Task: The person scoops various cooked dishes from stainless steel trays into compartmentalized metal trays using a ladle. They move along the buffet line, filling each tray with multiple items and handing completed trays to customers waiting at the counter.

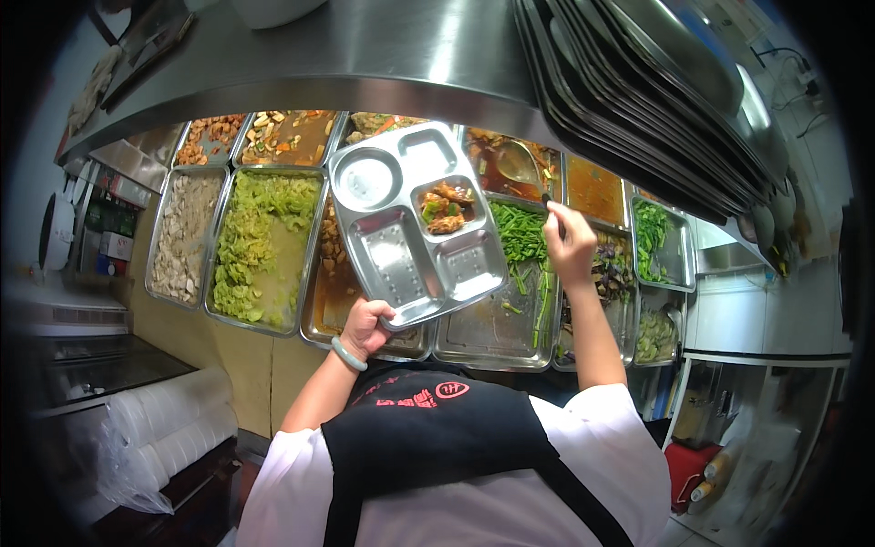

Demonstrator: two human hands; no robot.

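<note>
My left hand grips the lower left corner of a steel compartment tray, tilted over the food pans. Saucy brown meat pieces with green bits lie in its right middle compartment; its other compartments hold no food. In my right hand is the dark handle of a metal serving spoon, whose bowl rests in a pan of brown saucy food. Below that spoon, a pan of cut green vegetables lies between the tray and my right forearm.
Pans of lettuce, pale sliced food and eggplant stand around. A steel shelf overhangs the far pans, with stacked trays jutting at right. Wrapped white containers lie lower left.
</note>
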